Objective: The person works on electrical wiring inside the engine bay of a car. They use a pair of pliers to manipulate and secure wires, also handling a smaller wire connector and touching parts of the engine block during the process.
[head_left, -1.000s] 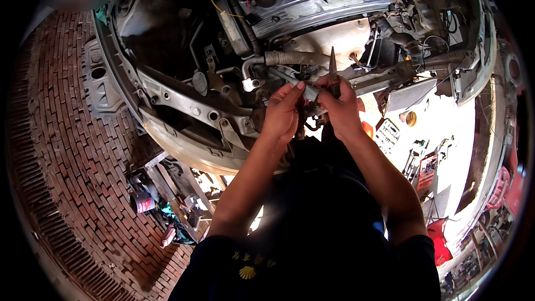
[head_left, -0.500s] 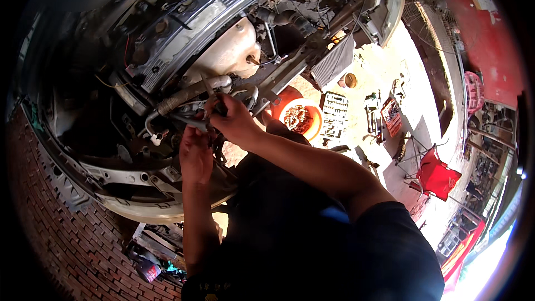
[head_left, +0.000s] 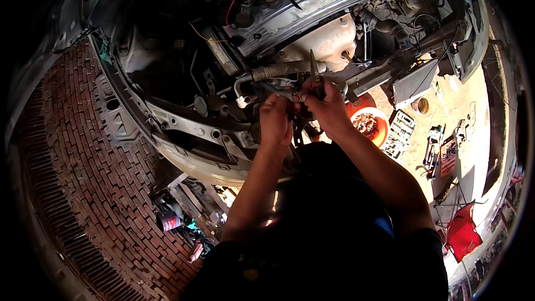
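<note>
In my right hand is a tool with a narrow, pointed blade, its tip aimed up toward the engine; whether it is a knife or something else is unclear. My left hand is closed, fingertips pinched close to the right hand, on a small dark piece I cannot make out. Both hands are over the front of an open car engine bay. Just beyond them lie a ribbed, wrapped pipe and a pale metal heat shield, below the silver engine cover.
The car's front crossmember curves along the left. To the right, an orange bowl holds small metal parts beside a socket set. A radiator-like panel leans nearby; a red folding chair stands farther right. Brick paving covers the left.
My view has swung left, so the engine and hands appear farther right. Both hands stay close together; the right hand still holds the pointed tool.
</note>
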A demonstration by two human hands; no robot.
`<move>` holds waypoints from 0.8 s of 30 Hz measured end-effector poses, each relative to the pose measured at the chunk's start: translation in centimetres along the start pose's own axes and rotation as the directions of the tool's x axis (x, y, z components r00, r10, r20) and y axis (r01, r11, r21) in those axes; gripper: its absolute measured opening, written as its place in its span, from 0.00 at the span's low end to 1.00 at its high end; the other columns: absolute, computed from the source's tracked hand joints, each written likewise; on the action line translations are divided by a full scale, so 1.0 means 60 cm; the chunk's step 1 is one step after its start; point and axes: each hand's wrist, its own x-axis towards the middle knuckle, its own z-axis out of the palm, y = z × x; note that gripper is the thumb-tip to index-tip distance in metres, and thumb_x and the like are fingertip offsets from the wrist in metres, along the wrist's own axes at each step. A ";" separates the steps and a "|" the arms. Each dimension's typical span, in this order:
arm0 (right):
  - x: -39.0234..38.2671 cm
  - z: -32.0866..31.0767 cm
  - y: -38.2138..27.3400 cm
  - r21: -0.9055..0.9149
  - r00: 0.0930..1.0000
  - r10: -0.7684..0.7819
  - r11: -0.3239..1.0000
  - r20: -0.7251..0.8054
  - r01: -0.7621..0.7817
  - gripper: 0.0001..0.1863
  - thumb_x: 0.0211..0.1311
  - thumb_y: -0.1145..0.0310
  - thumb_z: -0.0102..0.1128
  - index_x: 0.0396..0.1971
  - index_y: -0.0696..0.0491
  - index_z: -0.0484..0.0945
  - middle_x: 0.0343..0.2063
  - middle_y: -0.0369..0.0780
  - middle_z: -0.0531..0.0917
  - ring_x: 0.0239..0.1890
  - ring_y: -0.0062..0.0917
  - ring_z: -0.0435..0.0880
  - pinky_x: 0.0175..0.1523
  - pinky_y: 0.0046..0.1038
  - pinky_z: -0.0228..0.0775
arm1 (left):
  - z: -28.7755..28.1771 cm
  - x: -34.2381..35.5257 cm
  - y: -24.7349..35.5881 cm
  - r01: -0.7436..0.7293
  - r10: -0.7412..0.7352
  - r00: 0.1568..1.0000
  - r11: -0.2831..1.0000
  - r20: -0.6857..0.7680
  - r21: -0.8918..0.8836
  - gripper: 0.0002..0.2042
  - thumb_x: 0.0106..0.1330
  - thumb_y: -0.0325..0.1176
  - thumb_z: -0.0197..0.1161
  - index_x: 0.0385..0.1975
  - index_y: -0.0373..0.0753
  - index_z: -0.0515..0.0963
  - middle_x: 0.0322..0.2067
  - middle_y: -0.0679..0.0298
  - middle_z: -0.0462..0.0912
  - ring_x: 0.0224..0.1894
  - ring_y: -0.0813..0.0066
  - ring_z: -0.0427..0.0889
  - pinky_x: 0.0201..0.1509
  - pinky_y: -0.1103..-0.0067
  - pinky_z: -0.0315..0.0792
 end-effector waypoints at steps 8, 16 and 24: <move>-0.032 -0.027 -0.011 -0.066 0.918 0.392 0.919 0.065 -0.388 0.10 0.70 0.66 0.61 0.45 0.54 0.76 0.41 0.39 0.83 0.40 0.23 0.82 0.48 0.26 0.74 | -0.009 -0.003 0.020 0.040 -0.034 0.995 0.997 0.089 -0.069 0.07 0.77 0.30 0.58 0.48 0.39 0.81 0.41 0.63 0.86 0.38 0.76 0.82 0.43 0.80 0.77; -0.029 -0.021 -0.023 -0.448 0.951 0.288 0.869 0.109 -0.212 0.20 0.69 0.60 0.61 0.51 0.60 0.76 0.38 0.47 0.84 0.41 0.32 0.84 0.49 0.36 0.74 | -0.020 0.002 0.018 0.018 -0.010 0.993 0.997 0.118 -0.069 0.07 0.76 0.31 0.60 0.48 0.40 0.83 0.42 0.63 0.87 0.36 0.77 0.81 0.44 0.80 0.75; -0.013 -0.009 -0.034 -0.656 0.961 0.208 0.754 0.183 -0.038 0.19 0.69 0.68 0.61 0.56 0.58 0.76 0.43 0.43 0.86 0.46 0.30 0.85 0.54 0.33 0.74 | -0.017 -0.008 0.021 0.015 -0.007 0.996 0.996 0.086 -0.093 0.09 0.77 0.29 0.59 0.48 0.35 0.84 0.38 0.61 0.88 0.35 0.78 0.81 0.43 0.80 0.75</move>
